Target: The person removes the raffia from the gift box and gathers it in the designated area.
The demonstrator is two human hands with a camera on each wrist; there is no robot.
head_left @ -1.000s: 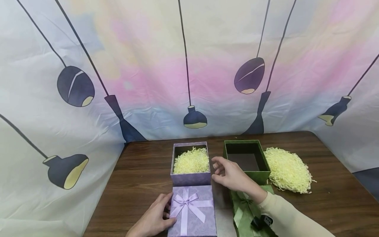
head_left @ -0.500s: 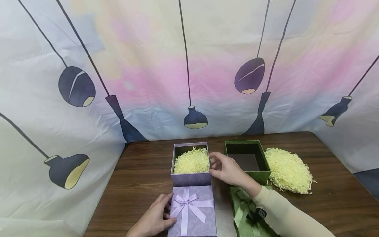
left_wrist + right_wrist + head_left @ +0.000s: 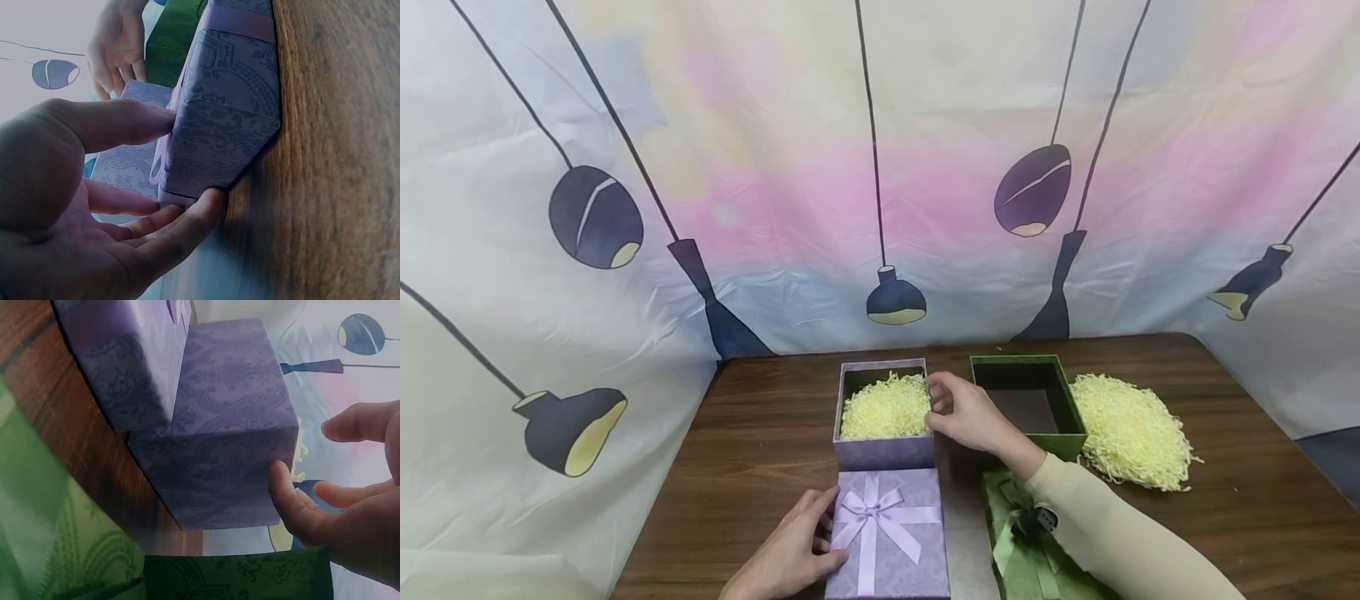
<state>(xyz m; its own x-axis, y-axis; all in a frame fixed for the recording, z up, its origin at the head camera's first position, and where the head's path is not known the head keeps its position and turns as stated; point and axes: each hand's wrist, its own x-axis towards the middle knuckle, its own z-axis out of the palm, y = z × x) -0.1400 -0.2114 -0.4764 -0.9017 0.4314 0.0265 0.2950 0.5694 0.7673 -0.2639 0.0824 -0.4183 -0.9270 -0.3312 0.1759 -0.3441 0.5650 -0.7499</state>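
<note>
A purple patterned gift box [image 3: 883,455] sits uncovered at the table's middle, filled with pale yellow shredded paper [image 3: 883,408]. In front of it lies its purple lid [image 3: 921,496], with a ribbon bow on top. My left hand [image 3: 790,542] grips the lid's left side; in the left wrist view the thumb [image 3: 144,122] and fingertips meet its edges around a corner. My right hand [image 3: 973,417] is at the box's right rim. One fingertip [image 3: 281,472] touches the outer wall in the right wrist view, with the other digits spread apart, holding nothing.
An uncovered green gift box [image 3: 1063,450] stands to the right, dark inside. Its green lid [image 3: 1000,500] with a bow lies in front, partly under my right forearm. A pile of yellow shredded paper [image 3: 1131,429] lies beside the green box. A printed curtain [image 3: 955,100] hangs behind the table.
My right hand has moved left and slightly away from me, reaching the purple box's right rim. My left hand stays in place on the lid.
</note>
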